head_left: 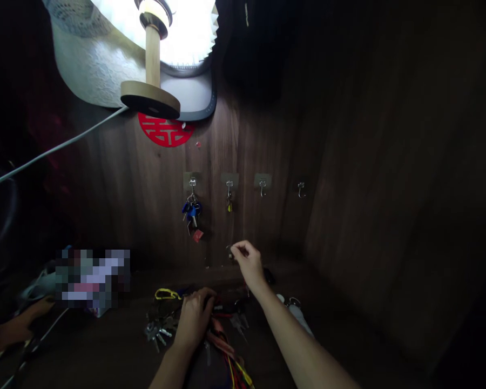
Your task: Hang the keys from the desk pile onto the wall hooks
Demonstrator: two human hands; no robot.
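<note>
At lower left, a key bunch (pixel 157 330) lies beside the left hand (pixel 196 310), palm-down, fingers curled; I cannot tell its hold. At centre, 2 hooks (pixel 193 183) already bear blue-headed keys (pixel 191 212) and a yellow-tagged key (pixel 229 206); loose keys (pixel 238 322) lie below, unhung. The right hand (pixel 249 262) pinches a small metal piece (pixel 230 253), fingertips together. Right of centre, 2 more hooks (pixel 262 186) bear no keys, with open room around them before the side panel (pixel 389 189).

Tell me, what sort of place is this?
Probably a home cabinet or closet: caps against a wood-grain panel, a key bunch hanging from a metal hook, and more keys lying below.
</note>
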